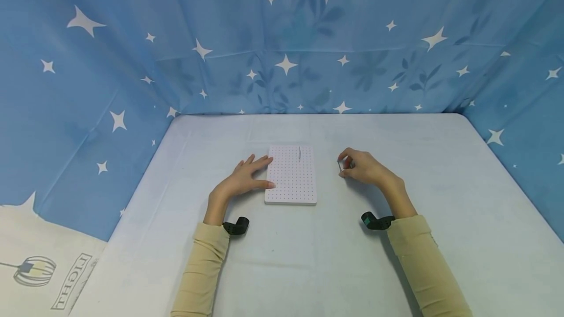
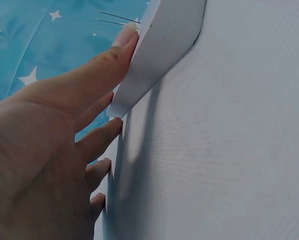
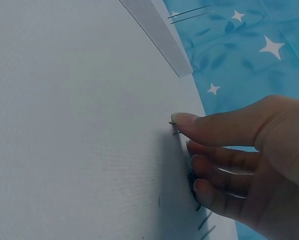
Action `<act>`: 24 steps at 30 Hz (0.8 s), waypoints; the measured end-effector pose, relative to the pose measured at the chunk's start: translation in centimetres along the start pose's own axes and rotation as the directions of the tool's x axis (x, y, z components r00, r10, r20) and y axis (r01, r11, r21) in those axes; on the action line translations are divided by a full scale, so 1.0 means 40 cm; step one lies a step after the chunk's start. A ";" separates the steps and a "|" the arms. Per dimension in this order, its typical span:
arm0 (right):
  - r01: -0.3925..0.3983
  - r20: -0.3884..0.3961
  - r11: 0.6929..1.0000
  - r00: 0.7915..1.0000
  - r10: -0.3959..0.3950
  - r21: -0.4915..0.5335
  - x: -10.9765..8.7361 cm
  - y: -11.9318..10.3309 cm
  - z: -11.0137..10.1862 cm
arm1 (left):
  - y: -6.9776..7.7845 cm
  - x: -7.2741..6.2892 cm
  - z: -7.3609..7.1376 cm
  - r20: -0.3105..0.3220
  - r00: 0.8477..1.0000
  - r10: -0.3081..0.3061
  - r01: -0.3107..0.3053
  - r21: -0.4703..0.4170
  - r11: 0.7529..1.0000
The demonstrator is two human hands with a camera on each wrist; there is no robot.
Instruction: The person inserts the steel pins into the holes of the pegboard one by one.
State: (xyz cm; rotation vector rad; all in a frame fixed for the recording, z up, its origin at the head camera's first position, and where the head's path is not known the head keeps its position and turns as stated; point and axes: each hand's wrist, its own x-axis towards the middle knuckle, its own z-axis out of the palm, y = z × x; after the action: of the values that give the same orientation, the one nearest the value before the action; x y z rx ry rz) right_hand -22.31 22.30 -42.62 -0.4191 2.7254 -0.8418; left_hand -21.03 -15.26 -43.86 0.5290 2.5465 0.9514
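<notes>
A white board (image 1: pixel 288 185) with rows of small holes lies flat on the table. Thin metal pins (image 1: pixel 300 154) stand upright near its far right corner; two of these pins (image 3: pixel 192 14) show in the right wrist view. My left hand (image 1: pixel 241 180) rests at the board's left edge, thumb and fingers spread, with the thumb on the board (image 2: pixel 164 45). To the right of the board, my right hand (image 1: pixel 363 166) pinches a thin metal pin (image 1: pixel 340 167) between thumb and fingers. Several pin ends (image 3: pixel 205 220) show below those fingers; whether they are held or lie beyond is unclear.
A white cloth covers the table (image 1: pixel 291 268). Blue curtains (image 1: pixel 282 38) with white stars hang behind it and at both sides. Each wrist wears a small black camera, one of them the right-hand camera (image 1: pixel 374 221).
</notes>
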 end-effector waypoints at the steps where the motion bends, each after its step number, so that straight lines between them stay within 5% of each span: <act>1: 0.002 -0.005 1.000 1.000 -0.001 0.007 0.000 0.000 0.000 | 0.000 0.000 0.000 0.000 1.000 0.001 -0.001 -0.001 1.000; 24: 0.030 -0.079 0.998 0.997 -0.026 0.060 0.007 -0.012 0.000 | -0.004 0.004 0.002 0.000 1.000 -0.002 0.002 0.002 1.000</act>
State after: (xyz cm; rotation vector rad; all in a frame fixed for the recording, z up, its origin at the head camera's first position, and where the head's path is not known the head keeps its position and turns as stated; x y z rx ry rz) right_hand -22.48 21.84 -42.37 -0.4210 2.7627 -0.9659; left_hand -21.18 -15.28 -44.06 0.5276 2.5476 0.9482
